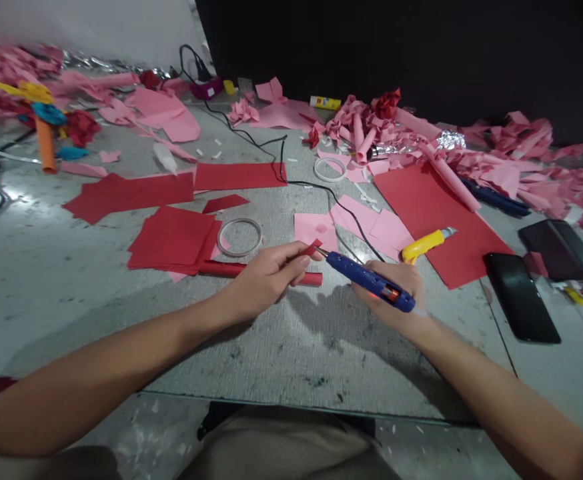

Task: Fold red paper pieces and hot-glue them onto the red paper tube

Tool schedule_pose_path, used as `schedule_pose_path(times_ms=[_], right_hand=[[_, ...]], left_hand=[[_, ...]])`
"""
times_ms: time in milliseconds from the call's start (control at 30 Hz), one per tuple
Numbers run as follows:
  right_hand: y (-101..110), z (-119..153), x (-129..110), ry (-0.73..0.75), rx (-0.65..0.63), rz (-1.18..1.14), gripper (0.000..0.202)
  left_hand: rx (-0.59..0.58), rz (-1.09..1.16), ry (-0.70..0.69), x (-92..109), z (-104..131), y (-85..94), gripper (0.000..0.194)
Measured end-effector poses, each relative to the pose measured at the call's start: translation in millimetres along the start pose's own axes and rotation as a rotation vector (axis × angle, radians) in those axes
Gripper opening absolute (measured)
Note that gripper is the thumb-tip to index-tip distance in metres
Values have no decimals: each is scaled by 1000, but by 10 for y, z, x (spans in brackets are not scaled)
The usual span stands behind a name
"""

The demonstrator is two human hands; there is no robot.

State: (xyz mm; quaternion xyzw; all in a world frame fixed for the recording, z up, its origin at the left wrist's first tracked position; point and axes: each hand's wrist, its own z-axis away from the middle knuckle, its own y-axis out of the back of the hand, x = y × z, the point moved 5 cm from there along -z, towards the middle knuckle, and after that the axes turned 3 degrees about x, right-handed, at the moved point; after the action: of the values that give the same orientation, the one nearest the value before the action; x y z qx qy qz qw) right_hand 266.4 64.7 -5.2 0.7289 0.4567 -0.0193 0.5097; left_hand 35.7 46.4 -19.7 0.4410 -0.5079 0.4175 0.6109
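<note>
backdrop: black panel [396, 47] on far side, pale wall [96, 23] far left.
tabletop: grey, streaky surface [271, 367], black cord [311, 184] running across it.
pink scraps [501, 160]: crumpled, heaped along far edge.
red sheet [446, 233]: flat, right side, yellow cutter [424, 247] on its near left edge.
red squares [164, 240]: loose stack, left, just beside tape ring [240, 254].
right hand [404, 293]: closed around body of glue gun [366, 277].
left hand [271, 277]: thumb and fingers pinching red paper piece [312, 249].
glue gun: near middle, tip at the paper. Probably light, rigid, nozzle likely hot; hold by body only. Looks dark blue, speckled, metal tip, small orange-red window, whitish stub at rear.
red roll [311, 279]: under left fingers; can't tell if gripped. Likely hollow, crushes easily, hold lightly near an end. Slim, smooth.
red paper piece: likely near weightless, thin, bends easily; pinch by edge, fingertips off nozzle. Small, narrow, matt.
</note>
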Motion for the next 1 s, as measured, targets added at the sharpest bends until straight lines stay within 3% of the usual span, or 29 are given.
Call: schedule_pose_path(times_ms=[667,1000], right_hand=[[47,-48,-38,-50,3,-37,39],[-4,-19,40,-85,-14,-72,40]], left_hand=[[32,-62,-33,-7,0,13,32],[48,-327,-189,113,-3,40,33]])
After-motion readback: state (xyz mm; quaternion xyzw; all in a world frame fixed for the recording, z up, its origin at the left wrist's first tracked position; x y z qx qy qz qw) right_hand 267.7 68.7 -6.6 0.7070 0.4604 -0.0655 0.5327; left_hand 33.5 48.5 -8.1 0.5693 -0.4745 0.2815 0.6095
